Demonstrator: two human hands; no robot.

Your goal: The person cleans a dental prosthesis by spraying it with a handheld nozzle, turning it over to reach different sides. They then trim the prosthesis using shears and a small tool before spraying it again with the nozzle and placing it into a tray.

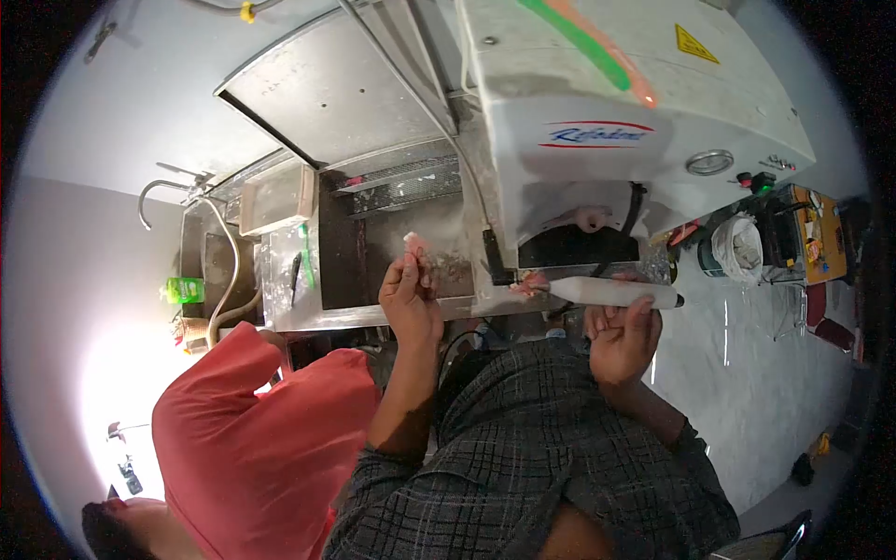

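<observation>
My left hand (409,285) is raised over the metal sink basin (341,261), its fingers pinching a small pink-and-white piece (414,243) that resembles a denture part. On the other side, my right hand (625,336) grips a white, tapered, pen-like tool (611,292) lying nearly level. The tool's narrow end points left, toward some pinkish bits (532,283) on the basin's ledge; its other end is dark. Directly behind it stands a white machine (597,131) with a pressure gauge (710,162).
A person in a red shirt (252,420) is close on my left. Left of the basin are a cream tray (278,203), a green brush (307,257), a curved tap (147,201) and a green packet (184,290). A lined bucket (737,247) stands at right.
</observation>
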